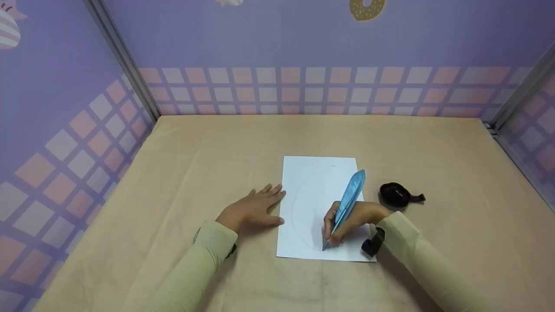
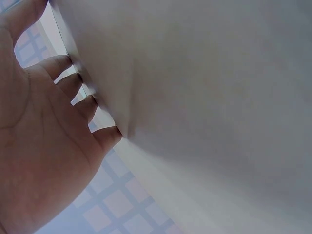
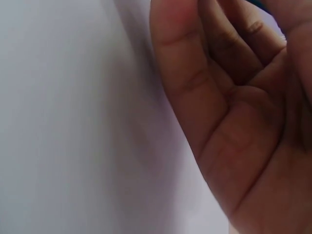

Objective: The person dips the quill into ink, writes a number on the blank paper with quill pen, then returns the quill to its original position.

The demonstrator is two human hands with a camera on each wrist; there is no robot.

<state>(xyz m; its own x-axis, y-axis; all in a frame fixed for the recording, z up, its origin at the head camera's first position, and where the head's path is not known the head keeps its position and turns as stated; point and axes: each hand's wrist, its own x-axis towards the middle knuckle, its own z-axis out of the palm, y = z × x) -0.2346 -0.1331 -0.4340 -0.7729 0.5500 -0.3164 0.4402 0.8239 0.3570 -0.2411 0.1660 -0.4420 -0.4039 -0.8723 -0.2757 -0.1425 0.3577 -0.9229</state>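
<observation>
A white sheet of paper [image 1: 303, 173] lies upright on the table, with a thin curved line running down its left half to the bottom. My right hand [image 1: 353, 219] pinches a blue feather pen [image 1: 351, 190], its tip touching the paper at the lower end of that line. The left hand [image 1: 256, 208] rests with spread fingers at the paper's left edge. In the left wrist view the palm and fingertips [image 2: 114, 134] show against the table surface. The right wrist view has the curled right hand [image 3: 234, 107] beside the white sheet, the pen mostly hidden.
A small black dish with a short handle [image 1: 395, 195] sits right of the paper, close to the right forearm. Beige cloth [image 1: 217, 147] covers the table. Purple walls with a checked band [image 1: 303, 91] stand behind and at both sides.
</observation>
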